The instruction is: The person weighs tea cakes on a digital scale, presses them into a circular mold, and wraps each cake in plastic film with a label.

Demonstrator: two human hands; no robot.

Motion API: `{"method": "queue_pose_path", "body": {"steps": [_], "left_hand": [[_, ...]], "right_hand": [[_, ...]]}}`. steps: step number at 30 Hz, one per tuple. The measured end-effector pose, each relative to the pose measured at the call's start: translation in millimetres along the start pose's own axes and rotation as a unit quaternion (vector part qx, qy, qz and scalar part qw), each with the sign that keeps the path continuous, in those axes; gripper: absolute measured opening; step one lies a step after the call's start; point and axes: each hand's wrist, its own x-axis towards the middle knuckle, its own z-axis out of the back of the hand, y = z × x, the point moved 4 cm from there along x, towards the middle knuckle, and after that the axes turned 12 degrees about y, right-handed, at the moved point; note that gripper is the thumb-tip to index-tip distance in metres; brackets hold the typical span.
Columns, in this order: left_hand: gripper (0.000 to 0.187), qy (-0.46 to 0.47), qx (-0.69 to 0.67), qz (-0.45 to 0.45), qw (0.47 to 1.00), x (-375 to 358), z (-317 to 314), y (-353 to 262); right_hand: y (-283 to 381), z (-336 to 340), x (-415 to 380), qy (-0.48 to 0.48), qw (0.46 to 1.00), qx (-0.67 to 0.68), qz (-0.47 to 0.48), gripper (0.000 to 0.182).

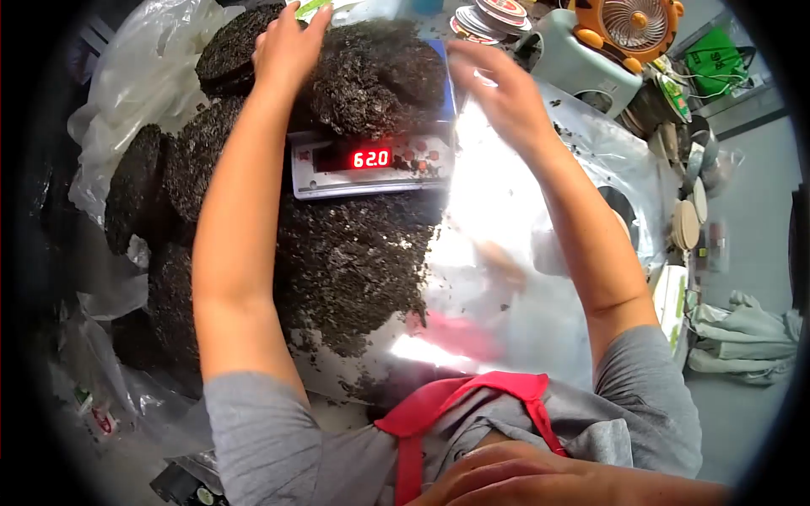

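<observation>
A digital scale [371,179] showing red digits 62.0 bears a dark, flaky, seaweed-like mass [359,84]. My left hand [287,46] is at the mass's upper left, thumb and fingers apart, beside a green and white item [310,10] at the top edge. On the other side, my right hand [498,88] hovers by the scale's blue upper right edge. Its fingers are slightly blurred and loosely spread, and a small white spot shows on it. More dark flakes [354,261] lie in a heap below the scale.
Dark round slabs [135,190] and crumpled clear plastic [139,76] fill the left. Shiny plastic sheeting [481,185] covers the right of the table. At the upper right are stacked round labels [498,17], an orange fan [634,25] and a pale green box [582,63].
</observation>
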Motion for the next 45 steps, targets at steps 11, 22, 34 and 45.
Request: {"method": "queue_pose_path", "body": {"steps": [11, 22, 34, 45], "left_hand": [[0.058, 0.247, -0.004, 0.021, 0.969, 63.7, -49.3, 22.7], [0.077, 0.281, 0.036, -0.111, 0.953, 56.4, -26.7, 0.8], [0.060, 0.390, -0.303, 0.030, 0.869, 40.6, -14.8, 19.9], [0.064, 0.374, -0.359, 0.042, 0.854, -13.4, 17.0, -14.5]], "right_hand": [[-35.3, -47.0, -13.8, 0.056, 0.888, 0.281, -0.360, 0.088], [-30.9, -39.9, -3.1, 0.012, 0.971, -0.021, -0.240, 0.083], [-16.4, -30.7, 4.9, 0.023, 0.891, 0.302, -0.338, 0.035], [0.4, -20.1, -12.3, -0.131, 0.793, 0.572, -0.161, 0.030]]}}
